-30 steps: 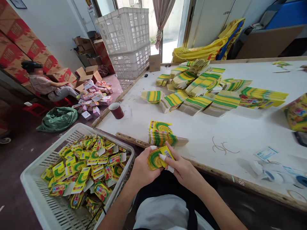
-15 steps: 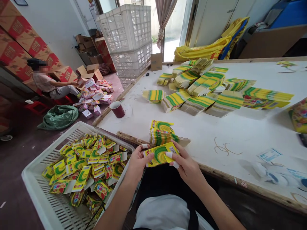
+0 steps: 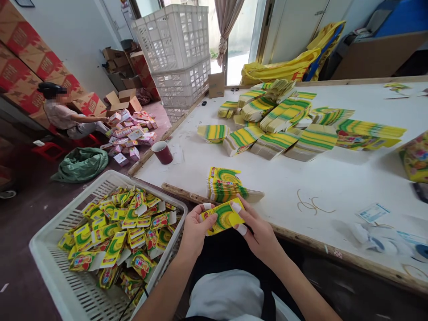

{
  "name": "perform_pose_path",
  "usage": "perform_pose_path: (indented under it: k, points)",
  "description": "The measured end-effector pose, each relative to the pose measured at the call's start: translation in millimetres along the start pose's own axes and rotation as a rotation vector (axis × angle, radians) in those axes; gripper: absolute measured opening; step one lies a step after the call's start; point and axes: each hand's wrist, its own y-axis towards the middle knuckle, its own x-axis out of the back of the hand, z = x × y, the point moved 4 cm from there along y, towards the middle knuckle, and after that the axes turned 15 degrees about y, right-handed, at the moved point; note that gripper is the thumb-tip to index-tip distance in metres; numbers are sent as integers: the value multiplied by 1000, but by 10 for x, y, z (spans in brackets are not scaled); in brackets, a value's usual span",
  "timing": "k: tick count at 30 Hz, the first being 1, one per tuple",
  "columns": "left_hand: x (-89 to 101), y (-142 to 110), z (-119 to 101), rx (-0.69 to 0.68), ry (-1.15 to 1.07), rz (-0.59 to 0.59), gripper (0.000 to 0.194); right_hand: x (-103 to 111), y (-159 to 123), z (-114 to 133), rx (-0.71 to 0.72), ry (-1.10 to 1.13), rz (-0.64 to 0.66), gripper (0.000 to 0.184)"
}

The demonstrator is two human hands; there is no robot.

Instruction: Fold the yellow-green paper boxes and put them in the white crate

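Both hands grip one small yellow-and-green carton (image 3: 222, 217) over my lap, at the table's near edge. My left hand (image 3: 195, 229) pinches its left end and my right hand (image 3: 259, 232) closes on its right end; several fingertips are wrapped in white tape. Just beyond, a short stack of flat cartons (image 3: 227, 186) lies on the white table (image 3: 334, 178). To my left a white plastic basket (image 3: 50, 249) is filled with several folded cartons (image 3: 123, 232) of the same print.
Large fanned stacks of flat cartons (image 3: 287, 125) cover the table's far middle. A dark red cup (image 3: 163, 152) stands at the left edge. Tape rolls (image 3: 377, 240) lie at the right. Stacked white crates (image 3: 177, 53) stand behind. A seated person (image 3: 63, 117) works among pink boxes on the floor.
The carton went from a flat, curled piece held low between my hands to an opened box shape, lifted slightly and turned with its printed face up. My grip stays on both ends.
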Motion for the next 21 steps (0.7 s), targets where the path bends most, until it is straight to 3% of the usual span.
perform_pose_path:
  k: [3,6,11,18,21]
  points:
    - [-18,-10,1,8,-10,10,53,14,5,-64,-90,134,-76,56]
    - [-22,-11,-7,6,-47,17,53,-19,30,-88,-138,264,-138,49]
    - [10,-9,-39,-16,-20,11,51,-101,64,-82,-242,504,-132,60]
    - [1,-3,-29,-64,49,37,47,-128,82,36,-258,189,-39,61]
    - [61,28,-85,-51,119,45,50,-166,122,65,-263,166,-35,59]
